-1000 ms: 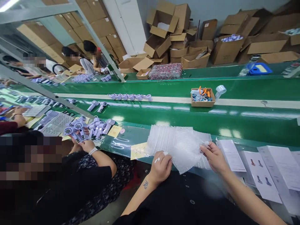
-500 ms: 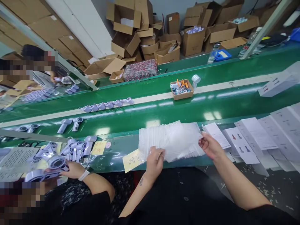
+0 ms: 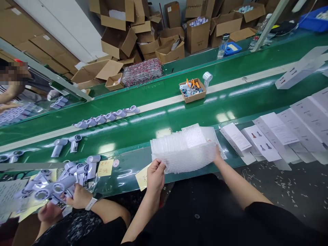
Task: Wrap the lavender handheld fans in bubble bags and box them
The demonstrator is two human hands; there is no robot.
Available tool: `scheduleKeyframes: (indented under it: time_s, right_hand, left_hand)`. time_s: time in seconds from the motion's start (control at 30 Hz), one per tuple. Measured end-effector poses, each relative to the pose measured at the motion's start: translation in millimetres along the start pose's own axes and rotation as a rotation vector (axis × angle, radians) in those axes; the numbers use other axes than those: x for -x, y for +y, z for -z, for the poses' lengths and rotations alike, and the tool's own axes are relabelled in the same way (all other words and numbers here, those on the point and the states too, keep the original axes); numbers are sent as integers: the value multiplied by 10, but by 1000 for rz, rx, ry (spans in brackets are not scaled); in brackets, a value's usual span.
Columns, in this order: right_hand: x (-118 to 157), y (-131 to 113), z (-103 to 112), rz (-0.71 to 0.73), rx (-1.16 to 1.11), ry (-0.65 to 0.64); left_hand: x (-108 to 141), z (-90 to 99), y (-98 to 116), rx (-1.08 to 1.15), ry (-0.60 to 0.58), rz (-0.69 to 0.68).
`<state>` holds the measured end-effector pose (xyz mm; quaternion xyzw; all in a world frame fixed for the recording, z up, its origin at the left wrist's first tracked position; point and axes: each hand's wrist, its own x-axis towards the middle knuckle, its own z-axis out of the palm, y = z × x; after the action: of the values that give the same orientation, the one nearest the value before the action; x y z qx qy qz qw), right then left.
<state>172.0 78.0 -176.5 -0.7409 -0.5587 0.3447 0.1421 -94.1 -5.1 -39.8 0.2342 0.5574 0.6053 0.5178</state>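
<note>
A translucent bubble wrap bag [image 3: 189, 160] is held sideways in front of me, over a fanned stack of similar bubble bags [image 3: 176, 139] on the green bench. My left hand [image 3: 155, 175] is closed, its thumb and fingers pinching the bag's lower left corner. My right hand [image 3: 217, 153] is at the bag's right end. Its fingers are mostly covered by the cloudy plastic, so I cannot tell whether they grip the bag or lie inside its opening. Beside my left hand lies a yellow handwritten note [image 3: 141, 178], partly covered.
White printed boxes [image 3: 235, 136] stand at the right. A co-worker's hands [image 3: 79, 196] are among lilac handheld fans [image 3: 64, 182] at the left. More fans [image 3: 101, 119] line the belt, near a small carton of parts [image 3: 193, 97]. Cardboard boxes [image 3: 118, 42] pile up behind.
My left hand has taken the bag's left corner and lifted it off the stack. My right hand has moved in behind or into its right end. The view has shifted.
</note>
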Motion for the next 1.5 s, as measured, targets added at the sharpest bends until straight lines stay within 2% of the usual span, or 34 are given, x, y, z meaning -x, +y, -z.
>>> scheduleKeyframes:
  time_s: [0.1,0.2,0.4,0.57,0.7,0.87,1.07,1.23,1.4,1.5]
  right_hand:
    - [-42,-26,-7,-47,-61,72]
    - [-68,5,83,-42,-132,110]
    - [-139,335,423,-89,-236,116]
    - [-160,530,632,-105,-108,92]
    - [-137,426,541,-33,3,55]
    - [-197,225,340,-73,65,-70]
    - [-186,58,260,-53,62,-111]
    - [-128,161,321,-49,50,-40]
    - [-8,272,423,5,43,56]
    - [114,280,455,9,23,151]
  left_hand:
    - [-15,39,-14,17,36,22]
    - [-27,10,9,17,75,33]
    - [-59,-246,48,112,124,133]
    - [-89,-421,83,150,123,138]
    - [-80,-498,110,120,112,96]
    - [-47,-558,121,89,84,92]
    - [-6,-479,158,34,13,50]
    - [20,-426,190,-4,-16,15]
    - [16,-458,230,60,-17,74]
    - [1,-474,256,47,-58,78]
